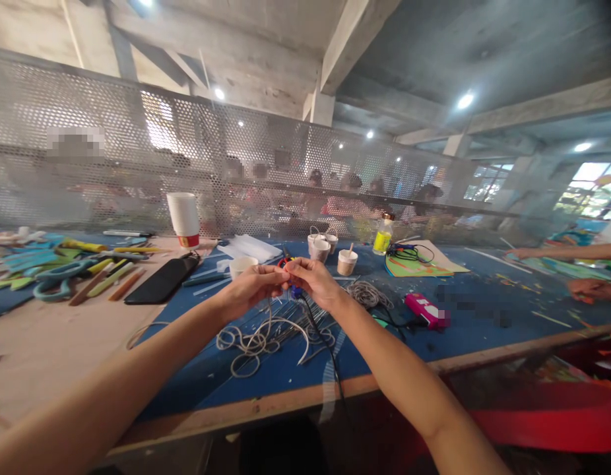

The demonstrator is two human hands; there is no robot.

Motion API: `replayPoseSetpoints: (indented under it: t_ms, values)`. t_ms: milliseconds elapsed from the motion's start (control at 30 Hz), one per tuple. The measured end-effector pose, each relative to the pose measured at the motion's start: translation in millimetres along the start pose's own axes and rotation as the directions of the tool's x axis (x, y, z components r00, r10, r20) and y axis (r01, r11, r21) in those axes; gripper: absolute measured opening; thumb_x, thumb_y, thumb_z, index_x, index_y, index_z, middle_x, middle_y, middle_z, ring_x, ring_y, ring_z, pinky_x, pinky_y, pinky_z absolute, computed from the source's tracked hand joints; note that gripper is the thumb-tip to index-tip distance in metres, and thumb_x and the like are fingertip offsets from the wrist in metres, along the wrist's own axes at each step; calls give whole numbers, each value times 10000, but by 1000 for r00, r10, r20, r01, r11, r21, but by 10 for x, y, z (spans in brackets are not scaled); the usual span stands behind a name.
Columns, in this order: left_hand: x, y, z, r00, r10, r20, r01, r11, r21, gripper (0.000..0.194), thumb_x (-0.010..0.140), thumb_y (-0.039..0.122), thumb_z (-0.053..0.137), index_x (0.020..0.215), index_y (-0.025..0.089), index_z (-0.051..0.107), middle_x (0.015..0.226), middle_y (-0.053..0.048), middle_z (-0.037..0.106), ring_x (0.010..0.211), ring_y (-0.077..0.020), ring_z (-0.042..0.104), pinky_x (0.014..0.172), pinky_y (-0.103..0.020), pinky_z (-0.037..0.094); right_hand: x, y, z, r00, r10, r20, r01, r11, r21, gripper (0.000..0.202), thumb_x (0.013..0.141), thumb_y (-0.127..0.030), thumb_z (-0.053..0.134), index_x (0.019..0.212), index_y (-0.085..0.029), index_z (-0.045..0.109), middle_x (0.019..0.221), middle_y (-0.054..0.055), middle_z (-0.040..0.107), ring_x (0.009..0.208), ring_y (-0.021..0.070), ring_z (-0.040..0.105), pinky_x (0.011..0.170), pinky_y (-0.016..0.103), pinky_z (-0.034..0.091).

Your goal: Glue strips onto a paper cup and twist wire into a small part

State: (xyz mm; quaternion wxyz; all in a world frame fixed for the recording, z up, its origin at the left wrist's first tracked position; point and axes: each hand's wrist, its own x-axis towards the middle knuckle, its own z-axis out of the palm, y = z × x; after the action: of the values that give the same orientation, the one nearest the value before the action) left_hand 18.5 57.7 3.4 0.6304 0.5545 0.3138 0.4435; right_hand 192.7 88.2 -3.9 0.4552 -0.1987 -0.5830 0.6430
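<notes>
My left hand (256, 285) and my right hand (316, 284) meet above the blue work mat, fingertips pinched together. Whatever small thing they hold between them is too small to make out. Just below the fingers a blue object (296, 291) shows in part, and a black cable (313, 321) runs from near it toward the table edge. Loops of pale cord (253, 340) lie on the mat under my hands, beside thin wires or rods (293, 323). A white paper cup (243, 265) stands just behind my left hand.
Left lie a black phone (161, 280), teal-handled scissors (63, 280) and tools, near stacked cups (183, 218). Behind are small cups (347, 262) and a yellow-labelled bottle (383, 236). Right are a coil of cord (369, 295), a magenta box (427, 311) and another person's hands (590, 289).
</notes>
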Motion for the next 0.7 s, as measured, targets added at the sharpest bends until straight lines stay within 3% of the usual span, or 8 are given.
replayPoseSetpoints:
  t_ms: [133, 367, 600, 700]
  values:
    - [-11, -1, 13, 1000, -4, 11, 4, 1000, 20, 158, 763, 263, 754, 728, 115, 714, 693, -39, 659, 589, -85, 517, 569, -209, 384, 3, 34, -11, 998, -19, -59, 17, 999, -35, 267, 658, -370, 830, 749, -183, 661, 702, -18, 639, 595, 83, 562, 609, 226, 459]
    - [-30, 25, 28, 1000, 0, -4, 0, 1000, -3, 143, 769, 252, 752, 764, 112, 725, 697, -33, 650, 612, -87, 530, 586, -204, 404, -35, -32, 17, 998, -25, 58, 25, 1000, -9, 283, 724, -422, 774, 853, -179, 703, 779, 6, 680, 649, 106, 617, 662, 249, 487]
    - [-32, 8, 21, 1000, -3, 6, 2, 999, 33, 159, 761, 264, 767, 745, 114, 715, 698, -36, 658, 607, -83, 529, 576, -198, 399, 10, 34, 6, 998, -6, -69, 8, 1000, 29, 311, 625, -388, 847, 744, -170, 661, 667, -23, 655, 577, 91, 597, 585, 218, 477]
    - [-39, 23, 39, 1000, 5, -6, -5, 1000, 6, 152, 758, 259, 766, 767, 113, 725, 702, -33, 655, 617, -85, 532, 583, -201, 401, -13, 11, 23, 1000, -17, -5, 17, 1000, 17, 301, 687, -414, 806, 830, -176, 690, 737, -4, 677, 606, 96, 612, 622, 237, 494]
